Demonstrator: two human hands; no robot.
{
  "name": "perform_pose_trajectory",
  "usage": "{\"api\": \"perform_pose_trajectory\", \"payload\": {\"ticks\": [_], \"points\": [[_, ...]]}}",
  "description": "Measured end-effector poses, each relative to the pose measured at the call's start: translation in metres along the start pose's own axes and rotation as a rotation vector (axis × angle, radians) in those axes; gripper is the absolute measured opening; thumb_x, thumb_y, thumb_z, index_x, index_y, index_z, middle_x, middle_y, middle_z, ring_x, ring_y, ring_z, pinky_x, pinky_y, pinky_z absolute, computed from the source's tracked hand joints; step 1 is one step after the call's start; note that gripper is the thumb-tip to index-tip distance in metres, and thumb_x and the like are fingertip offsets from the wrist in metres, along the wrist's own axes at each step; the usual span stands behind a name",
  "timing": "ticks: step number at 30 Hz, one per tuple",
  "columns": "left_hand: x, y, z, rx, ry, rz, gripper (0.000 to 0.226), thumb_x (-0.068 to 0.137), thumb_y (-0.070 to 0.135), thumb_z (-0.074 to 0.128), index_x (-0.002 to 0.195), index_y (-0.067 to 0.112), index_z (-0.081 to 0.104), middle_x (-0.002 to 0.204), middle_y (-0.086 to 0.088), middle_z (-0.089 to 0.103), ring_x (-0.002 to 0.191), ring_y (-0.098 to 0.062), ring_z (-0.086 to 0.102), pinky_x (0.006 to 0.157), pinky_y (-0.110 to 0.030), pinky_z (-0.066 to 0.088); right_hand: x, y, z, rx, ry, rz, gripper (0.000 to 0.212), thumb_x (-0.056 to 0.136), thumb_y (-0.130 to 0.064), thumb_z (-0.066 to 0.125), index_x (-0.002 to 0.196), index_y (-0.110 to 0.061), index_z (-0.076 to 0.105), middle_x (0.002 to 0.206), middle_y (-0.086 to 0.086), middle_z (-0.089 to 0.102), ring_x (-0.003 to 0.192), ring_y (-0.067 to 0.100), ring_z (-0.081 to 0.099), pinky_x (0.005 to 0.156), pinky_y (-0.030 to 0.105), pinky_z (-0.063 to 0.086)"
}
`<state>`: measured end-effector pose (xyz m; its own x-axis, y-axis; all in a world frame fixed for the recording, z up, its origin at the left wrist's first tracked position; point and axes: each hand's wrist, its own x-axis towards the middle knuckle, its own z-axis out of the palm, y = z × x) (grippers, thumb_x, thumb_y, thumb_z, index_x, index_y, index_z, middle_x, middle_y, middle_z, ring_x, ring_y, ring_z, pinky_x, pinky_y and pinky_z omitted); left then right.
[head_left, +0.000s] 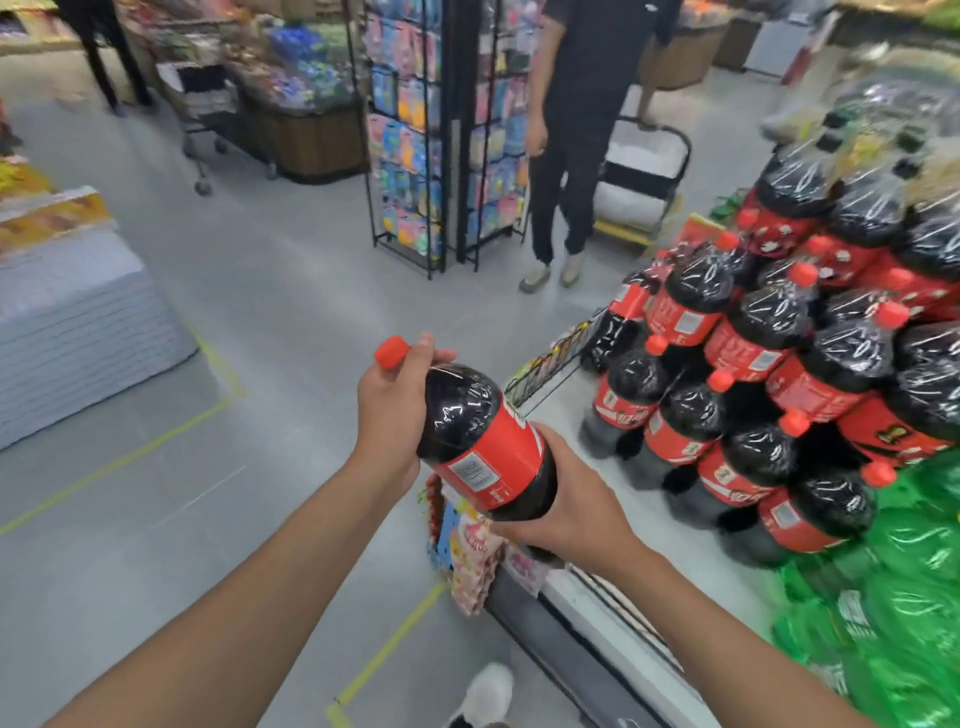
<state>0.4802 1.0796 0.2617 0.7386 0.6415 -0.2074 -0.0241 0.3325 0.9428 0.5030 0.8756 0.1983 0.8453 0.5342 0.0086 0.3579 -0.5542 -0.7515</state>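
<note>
- While I've got the bottle (483, 447) up in the air, there's lots of open grey floor (260, 322) to my left and ahead, marked with yellow tape (130, 452).
- My right side is tight. The display (597, 597) edge runs just beside my right forearm, and its corner sits right under the bottle.
- The stack (753, 374) of shrink-wrapped cola is near on the right, with green packs (909, 597) below it.
- Further ahead, a wire rack (410, 156) and a person (571, 130) in black stand well clear of me.
- The label (519, 452) is red with a white barcode (475, 475) patch. The writing is too blurry to read, on mine and on the stack.
- My left hand (389, 405) is wrapped round the neck just under the red cap (392, 352), thumb on top.
- My right hand (566, 509) cups the bottom end, fingers curled underneath.
- The bottle is tilted with the cap pointing up and away to the left. Both my arms are stretched out.
- My shoe (485, 693) is down by the display base.
</note>
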Motion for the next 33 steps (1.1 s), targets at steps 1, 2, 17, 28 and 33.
{"api": "perform_pose_trajectory", "payload": {"ticks": [1,2,17,28,33], "points": [[0.011,-0.001,0.011,0.011,-0.026,-0.003,0.028,0.101,0.034,0.064,0.086,0.012,0.074,0.083,0.002,0.080,0.073,-0.014,0.076,0.067,-0.031,0.059,0.010,0.006,-0.004,-0.002,0.016,0.013,0.105,0.051,-0.055,0.095,0.139,-0.054,0.037,0.127,-0.029,0.061,0.115,-0.001,0.062,0.093,0.040,0.055],[0.023,-0.003,0.024,0.025,-0.054,-0.006,0.028,0.101,0.034,0.064,0.084,0.015,0.074,0.083,0.002,0.080,0.074,-0.015,0.076,0.069,-0.032,0.060,0.019,0.013,-0.008,-0.005,0.033,0.033,0.105,0.051,-0.056,0.095,0.139,-0.054,0.037,0.127,-0.030,0.061,0.115,-0.002,0.061,0.094,0.039,0.054],[0.158,-0.034,0.170,0.306,-0.464,-0.053,0.013,0.093,0.027,0.074,0.090,0.017,0.081,0.086,0.002,0.081,0.079,-0.010,0.075,0.069,-0.022,0.056,0.134,0.102,-0.019,0.126,0.258,0.337,0.103,0.048,-0.054,0.096,0.123,-0.068,0.026,0.119,-0.039,0.055,0.110,-0.007,0.059,0.092,0.030,0.054],[0.232,-0.086,0.240,0.546,-0.875,0.061,0.011,0.084,0.015,0.085,0.082,0.025,0.082,0.085,0.014,0.079,0.081,0.004,0.071,0.076,-0.010,0.052,0.217,0.144,0.021,0.290,0.516,0.747,0.065,0.071,-0.063,0.080,0.124,-0.051,0.045,0.118,-0.022,0.067,0.105,0.003,0.064,0.088,0.033,0.055],[0.264,-0.114,0.259,0.620,-1.028,0.126,0.013,0.083,0.010,0.086,0.084,0.022,0.081,0.085,0.020,0.078,0.081,0.007,0.070,0.078,-0.007,0.048,0.253,0.164,0.028,0.740,0.607,0.833,0.071,0.067,-0.042,0.092,0.128,-0.047,0.056,0.122,-0.021,0.070,0.116,0.005,0.065,0.102,0.040,0.055]]}}
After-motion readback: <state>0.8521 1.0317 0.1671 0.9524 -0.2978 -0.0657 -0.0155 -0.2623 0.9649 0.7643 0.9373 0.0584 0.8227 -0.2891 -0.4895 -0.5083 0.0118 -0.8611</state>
